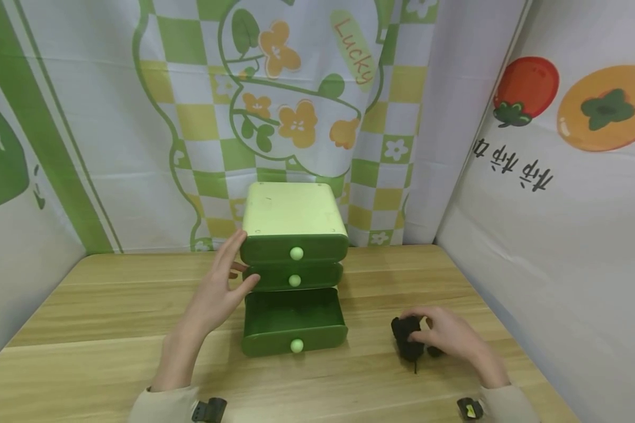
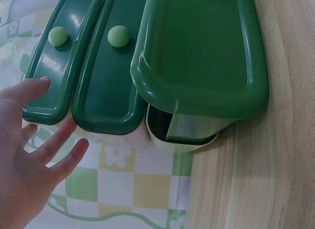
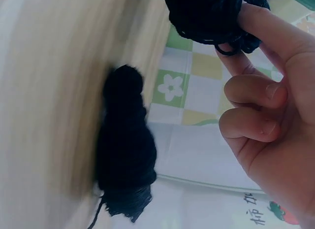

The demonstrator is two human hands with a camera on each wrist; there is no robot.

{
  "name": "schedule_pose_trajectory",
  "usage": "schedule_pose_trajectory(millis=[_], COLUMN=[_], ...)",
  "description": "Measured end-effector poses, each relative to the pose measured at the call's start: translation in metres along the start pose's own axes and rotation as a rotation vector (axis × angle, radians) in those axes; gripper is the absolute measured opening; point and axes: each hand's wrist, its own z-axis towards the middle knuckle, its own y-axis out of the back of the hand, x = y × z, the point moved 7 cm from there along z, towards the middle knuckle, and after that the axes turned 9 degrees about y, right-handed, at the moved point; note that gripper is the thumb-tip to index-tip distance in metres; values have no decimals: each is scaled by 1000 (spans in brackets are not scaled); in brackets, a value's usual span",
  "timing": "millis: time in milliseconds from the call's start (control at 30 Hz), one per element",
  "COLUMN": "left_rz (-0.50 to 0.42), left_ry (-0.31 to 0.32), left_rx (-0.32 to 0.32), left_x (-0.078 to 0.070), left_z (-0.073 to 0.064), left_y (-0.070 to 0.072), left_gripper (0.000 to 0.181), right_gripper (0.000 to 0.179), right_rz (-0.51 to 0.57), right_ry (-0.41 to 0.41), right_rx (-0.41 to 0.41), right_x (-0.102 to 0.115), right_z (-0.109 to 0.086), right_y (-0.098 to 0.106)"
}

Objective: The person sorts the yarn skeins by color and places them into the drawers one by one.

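A small drawer cabinet (image 1: 295, 208) has a pale green top and dark green fronts; its bottom drawer (image 1: 296, 341) is pulled out, with nothing seen inside. My left hand (image 1: 214, 299) is at the cabinet's left side, fingers spread, thumb by the middle drawer (image 1: 275, 279). To the right, my right hand (image 1: 450, 332) pinches a bundle of black yarn (image 1: 408, 343) between thumb and forefinger, other fingers curled in the right wrist view. A second black yarn bundle (image 3: 125, 150) lies on the table, mostly hidden by the right hand in the head view.
The wooden table (image 1: 111, 329) meets a checkered, flower-printed curtain (image 1: 296, 117) behind the cabinet. A white printed cloth (image 1: 571, 235) hangs along the right edge. The top drawer (image 1: 267, 249) is closed, and round pale knobs (image 1: 296, 346) stick out from the drawer fronts.
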Motion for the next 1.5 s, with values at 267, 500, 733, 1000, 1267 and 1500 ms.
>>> schedule_pose_trajectory(millis=[267,500,733,1000,1267,1500], left_rz=[-7,-5,-6,3,-8,-5], left_ry=[8,2,-3,2,2,11], left_rx=[4,8,9,8,9,13], left_x=[2,2,2,3,2,2], left_z=[1,1,1,0,0,0], left_y=[0,-1,0,-1,-1,-1], left_gripper=[84,83,83,84,84,84], right_gripper=[31,31,32,33,34,36], right_rz=[23,-33,-79,-35,-51,-78], right_ry=[80,166,201,278,328,356], right_rx=[-43,-62,-72,-63,-60,-65], right_x=[21,45,68,88,109,126], right_z=[12,27,45,62,75,90], right_y=[7,13,15,8,5,-4])
